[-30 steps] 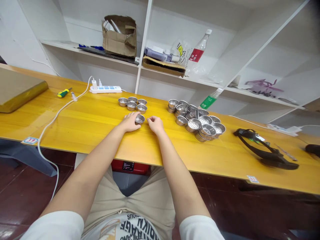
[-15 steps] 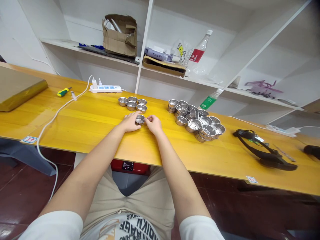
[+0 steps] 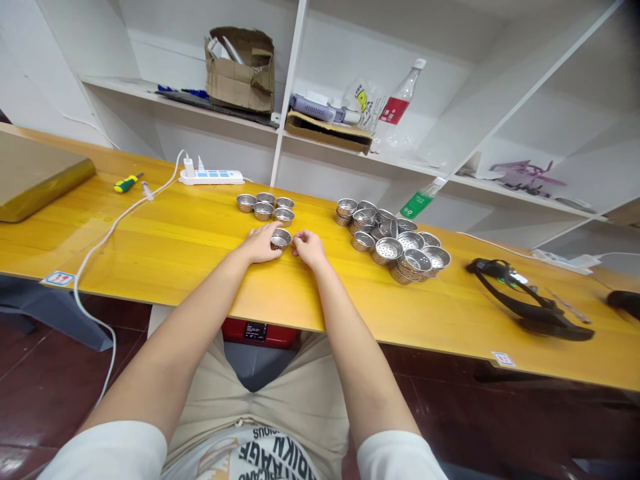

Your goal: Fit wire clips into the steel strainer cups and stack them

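A round perforated metal cup [image 3: 281, 240] stands upright on the yellow table. My left hand [image 3: 261, 244] is curled round its left side, thumb in front and fingers behind. Just right of the cup is my right hand [image 3: 309, 248], its fingers pinched together and a small gap from the rim; what the fingertips hold, if anything, is too small to make out. Behind my left hand several similar cups [image 3: 263, 211] stand in a close group. A larger heap of metal cups [image 3: 387, 250], partly stacked, lies to the right.
A white power strip [image 3: 213, 177], its cable and a green-yellow screwdriver [image 3: 128, 183] lie at the left. A green-labelled bottle [image 3: 417, 203] stands behind the heap. A black headset [image 3: 530, 300] lies far right. Shelves with a cardboard box [image 3: 240, 73] rise behind the table [image 3: 190, 267].
My right hand has moved slightly right, away from the cup's rim. My left hand stays at the cup.
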Demonstrator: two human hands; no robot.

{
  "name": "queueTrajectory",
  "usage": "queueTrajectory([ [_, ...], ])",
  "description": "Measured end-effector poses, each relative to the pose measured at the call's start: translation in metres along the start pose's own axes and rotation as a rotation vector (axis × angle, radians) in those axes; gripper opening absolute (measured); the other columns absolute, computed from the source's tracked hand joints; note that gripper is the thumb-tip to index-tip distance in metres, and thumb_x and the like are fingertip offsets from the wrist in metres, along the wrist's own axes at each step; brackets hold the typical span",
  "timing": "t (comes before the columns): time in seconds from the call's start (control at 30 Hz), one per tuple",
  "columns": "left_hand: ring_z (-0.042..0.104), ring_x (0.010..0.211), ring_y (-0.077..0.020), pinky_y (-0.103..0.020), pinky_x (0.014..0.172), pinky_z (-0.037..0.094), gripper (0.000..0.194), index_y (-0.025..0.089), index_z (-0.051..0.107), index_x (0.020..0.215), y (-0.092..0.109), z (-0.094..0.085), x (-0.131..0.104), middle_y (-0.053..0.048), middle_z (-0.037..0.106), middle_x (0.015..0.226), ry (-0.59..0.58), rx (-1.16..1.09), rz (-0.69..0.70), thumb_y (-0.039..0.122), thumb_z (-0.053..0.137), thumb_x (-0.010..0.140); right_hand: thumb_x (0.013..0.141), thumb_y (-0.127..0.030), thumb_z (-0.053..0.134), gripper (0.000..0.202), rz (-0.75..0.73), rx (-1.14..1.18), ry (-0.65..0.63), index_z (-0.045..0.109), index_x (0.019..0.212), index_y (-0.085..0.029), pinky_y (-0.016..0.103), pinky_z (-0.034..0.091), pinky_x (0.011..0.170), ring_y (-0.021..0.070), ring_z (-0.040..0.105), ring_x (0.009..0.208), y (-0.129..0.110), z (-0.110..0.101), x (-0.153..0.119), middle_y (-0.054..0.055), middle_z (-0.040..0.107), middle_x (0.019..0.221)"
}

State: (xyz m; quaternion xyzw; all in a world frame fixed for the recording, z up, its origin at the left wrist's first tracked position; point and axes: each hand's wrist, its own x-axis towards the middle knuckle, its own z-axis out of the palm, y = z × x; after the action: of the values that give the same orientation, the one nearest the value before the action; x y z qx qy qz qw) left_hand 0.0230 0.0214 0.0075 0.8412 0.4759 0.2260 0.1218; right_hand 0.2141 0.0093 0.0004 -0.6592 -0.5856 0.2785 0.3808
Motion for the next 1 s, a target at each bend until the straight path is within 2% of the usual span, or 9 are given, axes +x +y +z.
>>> queueTrajectory([
  [0.13,0.050,0.147,-0.0361,-0.050,0.123,0.040,0.086,0.023,0.040,0.158,-0.002,-0.002,0.000,-0.013,0.049,0.163,0.001,-0.027,0.010,0.039,0.070,0.079,0.089,-0.013,0.055,0.018,0.002,-0.060,0.028,0.069,0.098,-0.021,0.028,0.055,0.085,0.0138,0.072,0.070,-0.004,-0.011,-0.002,0.001,0.077,0.094],
  [0.27,0.053,0.144,-0.0335,-0.047,0.120,0.042,0.077,0.023,0.046,0.153,-0.005,-0.006,0.001,-0.012,0.055,0.156,0.062,-0.171,0.062,0.043,0.070,0.083,0.090,-0.021,0.054,0.018,-0.011,-0.104,0.228,0.070,0.096,-0.020,0.030,0.051,0.092,0.0206,0.070,0.095,-0.009,-0.029,-0.003,0.007,0.077,0.102],
  [0.37,0.062,0.124,-0.0260,-0.039,0.109,0.048,0.044,0.021,0.058,0.131,-0.006,-0.009,0.003,-0.011,0.066,0.133,0.274,-0.300,0.064,0.045,0.059,0.094,0.090,-0.027,0.054,0.018,0.047,-0.121,0.401,0.068,0.099,-0.019,0.031,0.049,0.090,0.0226,0.068,0.096,-0.009,-0.039,-0.003,0.009,0.076,0.103],
  [0.43,0.065,0.100,-0.0209,-0.033,0.093,0.050,0.023,0.021,0.059,0.105,-0.006,-0.012,0.006,-0.008,0.070,0.107,0.459,-0.338,-0.045,0.043,0.055,0.098,0.090,-0.028,0.055,0.013,0.100,-0.169,0.459,0.066,0.093,-0.021,0.031,0.048,0.085,0.0230,0.065,0.088,-0.007,-0.043,-0.003,0.009,0.074,0.095],
  [0.6,0.039,0.060,-0.0133,-0.031,0.065,0.033,0.041,0.023,0.033,0.067,-0.014,-0.019,0.011,0.004,0.040,0.061,0.742,-0.340,-0.351,0.037,0.060,0.095,0.090,-0.028,0.053,0.018,0.123,-0.260,0.476,0.061,0.074,-0.024,0.031,0.045,0.073,0.0210,0.056,0.070,-0.001,-0.042,-0.003,0.004,0.067,0.074],
  [0.73,0.026,0.056,-0.0121,-0.033,0.061,0.022,0.051,0.022,0.023,0.058,-0.019,-0.022,0.014,0.004,0.026,0.055,0.762,-0.332,-0.389,0.030,0.062,0.091,0.091,-0.033,0.054,0.022,0.128,-0.235,0.405,0.069,0.081,-0.021,0.031,0.048,0.076,0.0218,0.062,0.076,0.004,-0.040,0.001,0.005,0.071,0.080],
  [0.83,0.022,0.055,-0.0117,-0.033,0.059,0.020,0.052,0.022,0.019,0.054,-0.020,-0.020,0.016,0.004,0.018,0.054,0.705,-0.378,-0.397,0.021,0.058,0.088,0.094,-0.031,0.053,0.029,0.097,-0.240,0.348,0.076,0.105,-0.018,0.033,0.050,0.093,0.0242,0.068,0.098,0.006,-0.038,0.003,0.009,0.077,0.103],
  [0.9,0.023,0.055,-0.0119,-0.033,0.059,0.020,0.051,0.022,0.020,0.054,-0.019,-0.017,0.016,0.004,0.019,0.054,0.659,-0.391,-0.375,0.022,0.059,0.088,0.093,-0.028,0.055,0.035,0.021,-0.306,0.284,0.075,0.120,-0.019,0.035,0.047,0.106,0.0255,0.066,0.117,0.007,-0.036,0.002,0.011,0.075,0.123],
  [1.0,0.027,0.056,-0.0129,-0.033,0.059,0.021,0.048,0.022,0.025,0.057,-0.017,-0.013,0.014,0.004,0.025,0.053,0.591,-0.349,-0.302,0.028,0.061,0.089,0.089,-0.028,0.064,0.032,-0.028,-0.485,0.122,0.078,0.117,-0.024,0.043,0.045,0.111,0.0297,0.060,0.128,0.009,-0.034,-0.001,0.011,0.070,0.135],
])
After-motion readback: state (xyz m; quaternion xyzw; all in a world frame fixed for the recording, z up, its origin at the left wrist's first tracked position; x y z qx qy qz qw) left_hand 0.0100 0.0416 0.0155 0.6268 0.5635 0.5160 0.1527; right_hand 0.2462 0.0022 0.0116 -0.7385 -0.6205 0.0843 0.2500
